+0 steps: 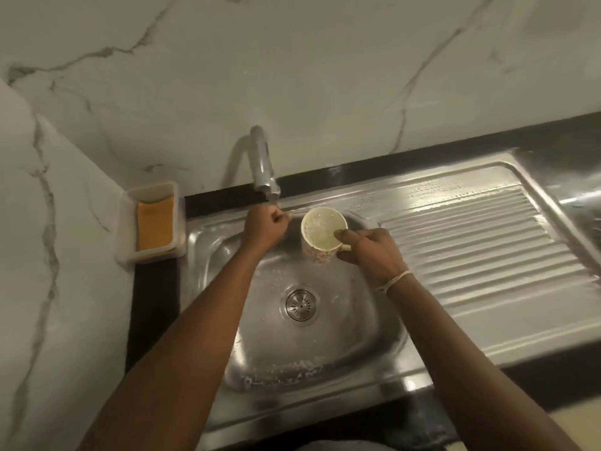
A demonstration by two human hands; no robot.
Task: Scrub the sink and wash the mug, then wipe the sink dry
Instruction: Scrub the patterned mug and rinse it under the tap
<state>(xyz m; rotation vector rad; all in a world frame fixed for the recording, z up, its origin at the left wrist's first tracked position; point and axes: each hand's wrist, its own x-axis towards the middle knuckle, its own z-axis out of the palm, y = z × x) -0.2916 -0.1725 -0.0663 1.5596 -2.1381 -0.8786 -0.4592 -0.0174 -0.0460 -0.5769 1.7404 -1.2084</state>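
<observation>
**Mug rinse under way, drying still to come**

Right hand grips the mug over the sink's far side, bubbly water inside. Left hand is curled below the tap, seemingly working it. Suds line the near wall; wiping remains.

Single head-worn camera, wide-angle, positioned above the sink and angled steeply downward and forward toward the marble wall. Range is close: both forearms enter from the bottom edge. The basin sits centre frame, the draining board right, the side wall left. No second view to compare.
</observation>
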